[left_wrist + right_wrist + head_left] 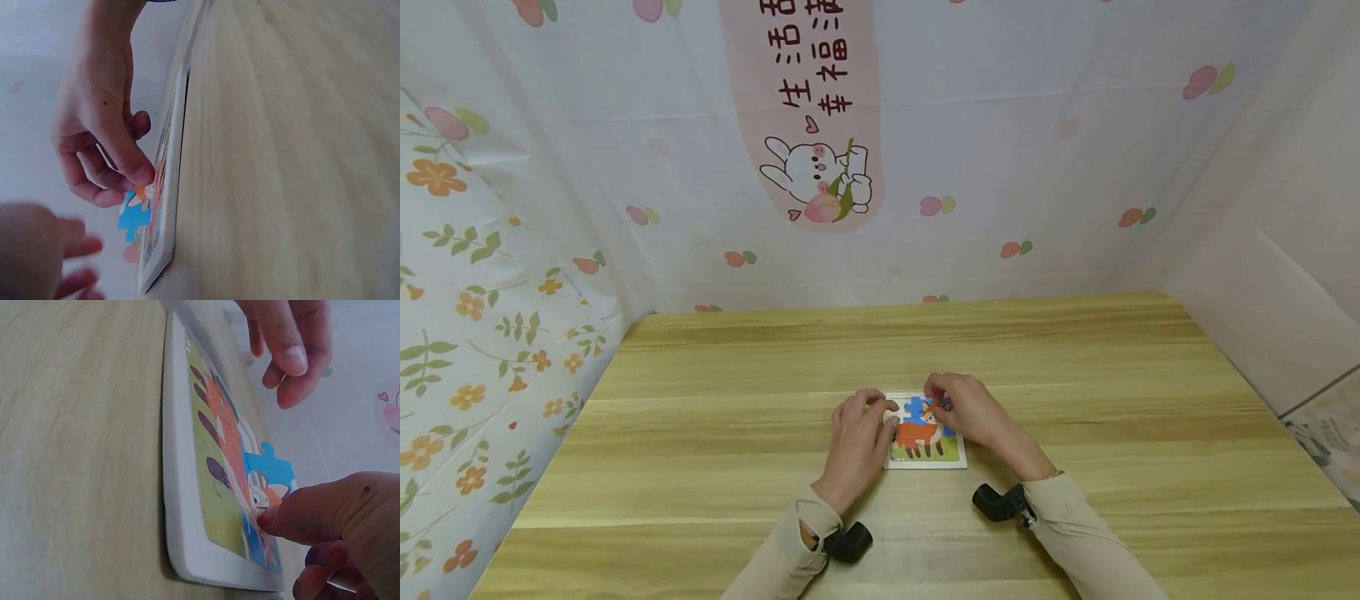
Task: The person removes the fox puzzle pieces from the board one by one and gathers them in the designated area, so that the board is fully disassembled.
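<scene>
Right wrist: right hand (347,515) clamps fingers on a flat blue-and-orange jigsaw piece (270,467); left hand (292,347), fingers apart; edge-only grip risks twisting, snagging the white-framed fox puzzle (177,462)

My right hand (976,410) is covering the upper right corner of the white puzzle tray (925,467) in the head view, and its fingers (300,512) are hiding part of the blue-and-orange piece (271,467) in the right wrist view. My left hand (28,253) is looking blurred, spilling past the left wrist view's edge, while the wall lettering (785,35) is overrunning the head view's top.
</scene>
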Demonstrator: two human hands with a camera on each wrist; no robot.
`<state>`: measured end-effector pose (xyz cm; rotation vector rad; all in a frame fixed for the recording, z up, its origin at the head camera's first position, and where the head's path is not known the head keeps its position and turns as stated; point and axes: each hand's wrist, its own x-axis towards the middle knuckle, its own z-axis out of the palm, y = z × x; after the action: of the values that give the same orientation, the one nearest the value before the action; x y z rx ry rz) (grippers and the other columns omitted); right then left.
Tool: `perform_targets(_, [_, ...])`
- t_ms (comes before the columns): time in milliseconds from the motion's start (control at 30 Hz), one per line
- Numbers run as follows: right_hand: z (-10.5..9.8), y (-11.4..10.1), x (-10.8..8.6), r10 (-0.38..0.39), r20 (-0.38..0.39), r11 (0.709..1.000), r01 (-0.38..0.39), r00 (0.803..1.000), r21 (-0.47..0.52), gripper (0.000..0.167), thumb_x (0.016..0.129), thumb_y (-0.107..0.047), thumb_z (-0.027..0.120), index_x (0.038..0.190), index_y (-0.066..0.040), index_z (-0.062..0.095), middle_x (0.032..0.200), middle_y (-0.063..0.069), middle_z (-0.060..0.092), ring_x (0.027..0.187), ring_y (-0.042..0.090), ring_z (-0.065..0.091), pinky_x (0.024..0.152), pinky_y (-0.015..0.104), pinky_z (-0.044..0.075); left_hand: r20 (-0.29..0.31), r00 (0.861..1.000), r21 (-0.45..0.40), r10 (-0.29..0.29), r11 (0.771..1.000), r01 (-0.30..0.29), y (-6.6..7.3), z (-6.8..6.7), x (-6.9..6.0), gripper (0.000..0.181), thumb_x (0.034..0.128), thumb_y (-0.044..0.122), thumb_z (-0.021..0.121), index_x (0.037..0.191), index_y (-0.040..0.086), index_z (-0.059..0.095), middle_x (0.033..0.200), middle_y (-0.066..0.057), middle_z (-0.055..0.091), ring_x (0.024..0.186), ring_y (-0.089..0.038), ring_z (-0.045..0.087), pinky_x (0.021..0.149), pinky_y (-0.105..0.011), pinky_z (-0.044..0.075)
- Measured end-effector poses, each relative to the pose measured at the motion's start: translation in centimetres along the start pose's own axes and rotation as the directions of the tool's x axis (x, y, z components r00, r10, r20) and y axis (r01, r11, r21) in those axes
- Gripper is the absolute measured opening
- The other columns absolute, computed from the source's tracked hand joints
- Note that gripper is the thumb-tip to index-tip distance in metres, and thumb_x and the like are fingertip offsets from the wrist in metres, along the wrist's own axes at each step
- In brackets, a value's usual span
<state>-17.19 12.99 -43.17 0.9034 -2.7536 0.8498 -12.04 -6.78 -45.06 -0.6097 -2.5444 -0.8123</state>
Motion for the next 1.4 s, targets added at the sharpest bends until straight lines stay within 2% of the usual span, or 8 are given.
perform_targets(67, [0.0,0.0,0.0,-0.003,0.001,1.000,0.003,1.000,0.000,0.015,0.077,0.001,0.070,0.084,-0.008,0.061,0.077,-0.002,0.059,0.066,0.010,0.052,0.058,0.024,0.044,0.020,0.998,-0.003,0.067,0.998,-0.067,0.2,-0.2,0.0,0.007,0.0864,0.014,0.066,0.091,0.010,0.069,0.101,-0.003,0.059,0.098,-0.021,0.053,0.087,-0.042,0.040])
perform_targets(133, [0.0,0.1,0.1,-0.010,0.002,1.000,0.010,1.000,0.004,0.015,0.077,0.001,0.070,0.084,-0.009,0.061,0.076,-0.003,0.059,0.066,0.010,0.052,0.058,0.024,0.044,0.074,0.987,0.006,0.144,0.990,-0.144,0.4,-0.5,0.0,0.008,0.0852,0.016,0.067,0.091,0.011,0.070,0.098,-0.001,0.061,0.095,-0.019,0.055,0.083,-0.037,0.044])
perform_targets(233, [0.0,0.1,0.1,-0.016,0.001,1.000,0.016,1.000,0.011,0.015,0.078,0.001,0.070,0.084,-0.009,0.060,0.075,-0.003,0.058,0.065,0.010,0.051,0.057,0.024,0.043,0.190,0.952,0.025,0.242,0.968,-0.251,0.8,-0.8,-0.1,0.016,0.0846,0.021,0.068,0.096,0.009,0.070,0.100,0.000,0.064,0.097,-0.018,0.055,0.084,-0.033,0.045])
perform_targets(367, [0.0,0.1,0.0,-0.014,-0.009,1.000,0.015,1.000,0.014,0.016,0.077,0.001,0.070,0.083,-0.009,0.060,0.075,-0.003,0.057,0.064,0.010,0.049,0.057,0.024,0.042,0.319,0.903,0.073,0.289,0.942,-0.327,1.4,-1.1,-0.3,0.027,0.0841,0.029,0.068,0.104,0.011,0.069,0.107,-0.001,0.064,0.103,-0.018,0.055,0.091,-0.032,0.042])
perform_targets(433, [0.0,0.1,0.0,-0.015,-0.013,1.000,0.015,1.000,0.012,0.016,0.077,0.001,0.070,0.083,-0.009,0.059,0.075,-0.003,0.057,0.064,0.009,0.049,0.057,0.024,0.042,0.351,0.891,0.088,0.289,0.937,-0.338,1.6,-1.2,-0.4,0.029,0.0837,0.029,0.069,0.106,0.010,0.069,0.111,-0.003,0.063,0.105,-0.019,0.055,0.095,-0.032,0.040])
perform_targets(767, [-0.1,0.1,0.0,0.014,0.005,1.000,-0.014,1.000,0.002,0.016,0.078,0.000,0.070,0.084,-0.010,0.060,0.076,-0.004,0.058,0.065,0.010,0.050,0.058,0.025,0.043,0.374,0.892,0.050,0.255,0.955,-0.294,1.8,-1.1,-0.5,0.027,0.0868,0.018,0.067,0.111,0.008,0.066,0.119,-0.005,0.059,0.110,-0.021,0.053,0.092,-0.031,0.043])
perform_targets(1067, [-0.1,-0.2,-0.1,0.034,0.012,0.999,-0.034,0.999,0.019,0.016,0.078,0.000,0.071,0.085,-0.009,0.060,0.077,-0.004,0.058,0.066,0.010,0.050,0.059,0.025,0.043,0.373,0.891,0.069,0.260,0.949,-0.306,1.9,-1.0,-0.6,0.028,0.0862,0.018,0.068,0.110,0.004,0.066,0.115,-0.006,0.060,0.106,-0.019,0.055,0.092,-0.029,0.043])
perform_targets(1400, [-0.2,-0.2,0.0,0.020,0.013,1.000,-0.020,1.000,0.021,0.017,0.077,0.002,0.071,0.084,-0.009,0.059,0.075,-0.004,0.057,0.064,0.011,0.049,0.058,0.025,0.042,0.410,0.874,0.063,0.261,0.948,-0.312,1.8,-0.8,-0.3,0.032,0.0879,0.017,0.063,0.117,0.003,0.061,0.104,-0.002,0.049,0.100,-0.017,0.044,0.086,-0.025,0.040])
